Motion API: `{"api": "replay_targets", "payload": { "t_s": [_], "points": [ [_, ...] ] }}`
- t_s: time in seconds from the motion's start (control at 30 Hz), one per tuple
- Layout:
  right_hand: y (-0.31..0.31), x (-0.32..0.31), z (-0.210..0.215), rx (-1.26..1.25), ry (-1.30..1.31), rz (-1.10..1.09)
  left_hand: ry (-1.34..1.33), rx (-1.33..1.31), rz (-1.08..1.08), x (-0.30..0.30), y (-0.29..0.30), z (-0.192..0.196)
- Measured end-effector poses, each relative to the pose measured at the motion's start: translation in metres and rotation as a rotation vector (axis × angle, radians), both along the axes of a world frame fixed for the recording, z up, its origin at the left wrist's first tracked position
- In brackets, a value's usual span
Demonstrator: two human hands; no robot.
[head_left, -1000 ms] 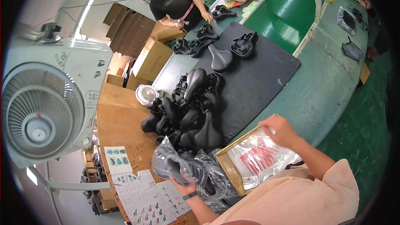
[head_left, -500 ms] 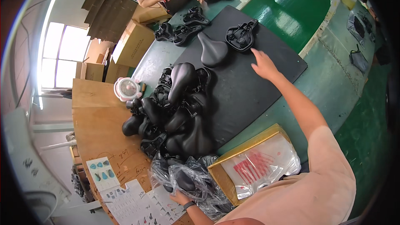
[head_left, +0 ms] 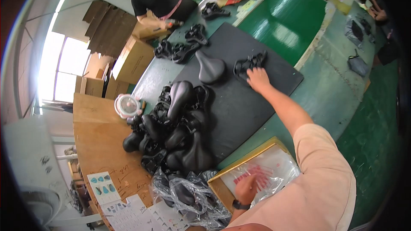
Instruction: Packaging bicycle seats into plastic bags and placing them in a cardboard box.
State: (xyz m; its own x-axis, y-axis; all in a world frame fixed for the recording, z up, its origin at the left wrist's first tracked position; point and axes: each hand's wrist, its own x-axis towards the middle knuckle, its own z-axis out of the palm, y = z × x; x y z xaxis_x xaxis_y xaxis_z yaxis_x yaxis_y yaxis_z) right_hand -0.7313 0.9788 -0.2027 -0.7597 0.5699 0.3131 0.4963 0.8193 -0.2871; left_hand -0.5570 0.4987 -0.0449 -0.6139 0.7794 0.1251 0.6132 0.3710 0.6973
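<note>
My right hand (head_left: 258, 80) has its fingers closed on the near edge of a black bicycle saddle (head_left: 246, 65), which is tipped up on the black mat (head_left: 244, 107) with its underside showing. Left of it lies another black saddle (head_left: 210, 69), smooth top up. My left hand (head_left: 245, 189) is over the open cardboard box (head_left: 220, 184), against the clear plastic bags (head_left: 280, 169) with red print inside. Its fingers are blurred, and whether they grip a bag is unclear. Several black saddles (head_left: 180, 98) are heaped at the mat's left edge. Bagged saddles (head_left: 188, 194) lie beside the box.
Across the green table (head_left: 338, 85) a co-worker (head_left: 160, 0) in black holds a hammer (head_left: 173, 23) near several upturned saddles (head_left: 184, 51). A small pink-and-white fan (head_left: 127, 106) stands left of the heap. Printed sheets (head_left: 128, 214) lie on the brown board (head_left: 96, 137).
My right hand has reached the upturned saddle and tipped it. My left hand has moved right, from the bagged saddles to the box. The co-worker has turned and lowered the hammer.
</note>
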Motion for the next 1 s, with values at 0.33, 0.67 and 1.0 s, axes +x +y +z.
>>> {"api": "replay_targets", "payload": {
  "t_s": [0.33, 0.67, 1.0],
  "points": [
    [-0.176, 0.397, -0.001, -0.224, -0.239, -0.266, -0.179, -0.591, -0.228, 0.113, 0.045, -0.141],
    [-0.219, 0.527, 0.030, -1.035, 0.265, -0.377, -0.178, -0.220, -0.050, 0.101, -0.012, -0.195],
    [-0.194, 0.563, -0.042, -0.737, -0.439, -0.202, -1.232, 0.389, 0.632, 0.150, -0.026, -0.154]
  ]
}}
